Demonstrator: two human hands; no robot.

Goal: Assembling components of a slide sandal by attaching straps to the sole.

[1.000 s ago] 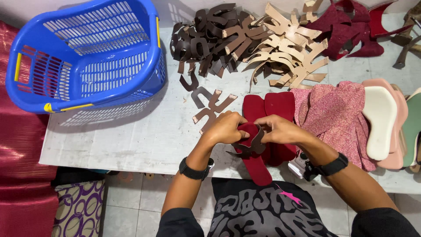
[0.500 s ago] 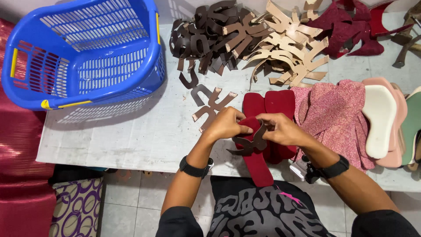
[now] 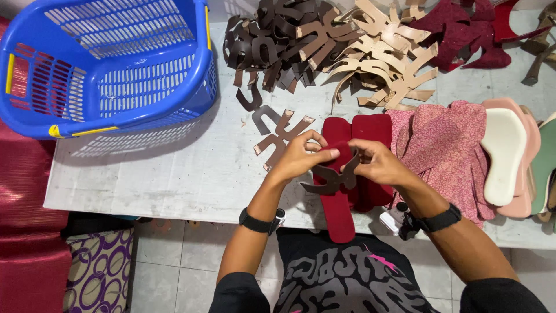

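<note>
Fingers (image 3: 324, 152) perhaps at sole (image 3: 336, 197) edge

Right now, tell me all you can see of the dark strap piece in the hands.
The dark strap piece is a flat, dark brown cut-out with curved branching arms, leather-like. The left hand and right hand pinch it from both sides, bending it over the toe of a dark red insole that overhangs the table's near edge.

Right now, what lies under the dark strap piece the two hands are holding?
Under the dark strap piece lies a red sole-shaped piece, with a second red piece beside it on the table. The left hand and right hand cover the red piece's middle.
</note>
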